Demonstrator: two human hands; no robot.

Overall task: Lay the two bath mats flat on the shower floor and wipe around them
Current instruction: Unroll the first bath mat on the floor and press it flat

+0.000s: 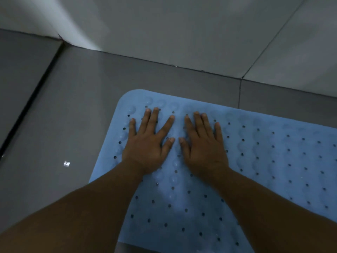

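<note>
Both hands are spread flat, left hand (145,143) and right hand (204,143) side by side near the blue mat's (273,161) rounded corner closest the wall (182,33), mat running long to the right, so right hand's nearer the rest.

The floor (76,110) left of my blue mat (273,161) is bare. The wall (182,33) stands close behind the mat's far edge.
</note>
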